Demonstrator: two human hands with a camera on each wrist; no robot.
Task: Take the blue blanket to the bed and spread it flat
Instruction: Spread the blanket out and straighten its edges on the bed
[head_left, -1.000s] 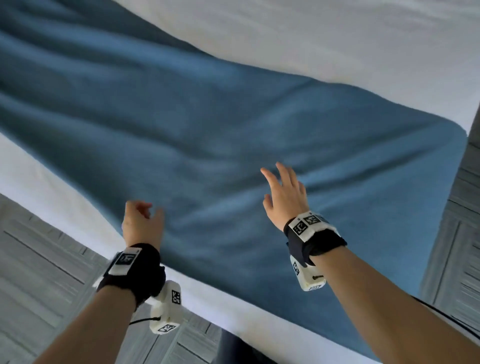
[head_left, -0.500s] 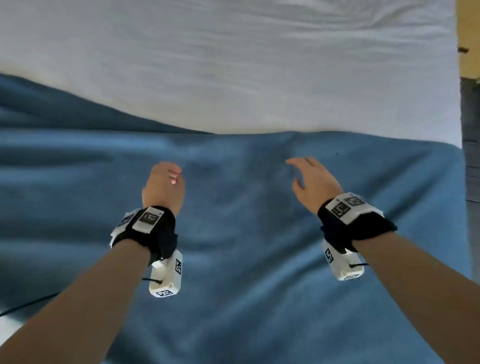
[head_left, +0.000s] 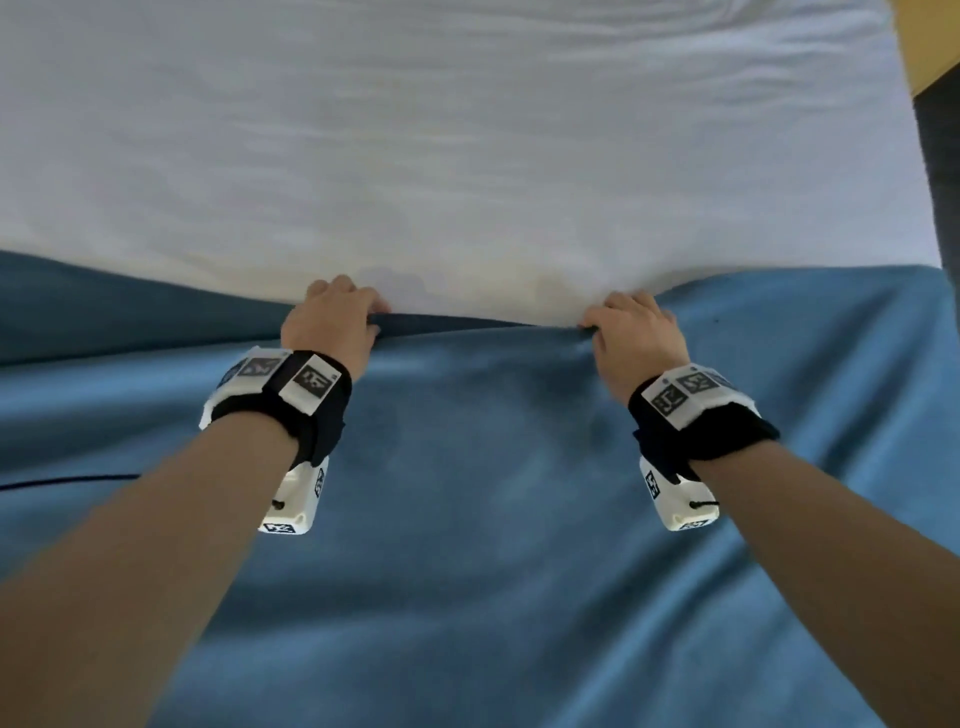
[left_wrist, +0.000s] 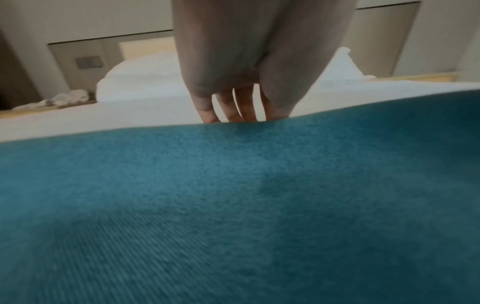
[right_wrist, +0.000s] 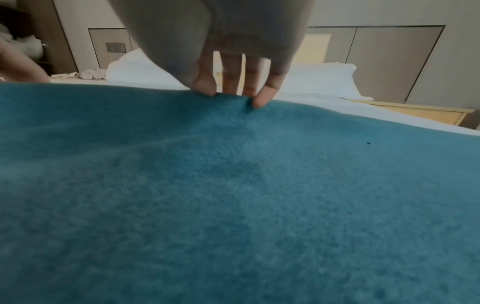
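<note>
The blue blanket (head_left: 493, 519) lies spread over the near part of the bed (head_left: 467, 145), which is covered by a white sheet. Both hands are at the blanket's far edge. My left hand (head_left: 337, 312) curls its fingers over that edge and grips it. My right hand (head_left: 628, 322) pinches the same edge further right, thumb on top of the cloth. In the left wrist view the left fingers (left_wrist: 233, 109) dip behind the blanket (left_wrist: 233, 205) edge. In the right wrist view the right fingertips (right_wrist: 262, 96) press into the blanket (right_wrist: 233, 195) edge.
White pillows (right_wrist: 311, 80) lie at the head of the bed. A pale wooden bedside unit (right_wrist: 415, 112) stands at the right, and wall panels rise behind. A thin black cable (head_left: 67, 480) crosses the blanket at the left.
Both hands were free above the blanket; they have reached forward to its far edge and taken hold of it. The view has swung to face the bed squarely.
</note>
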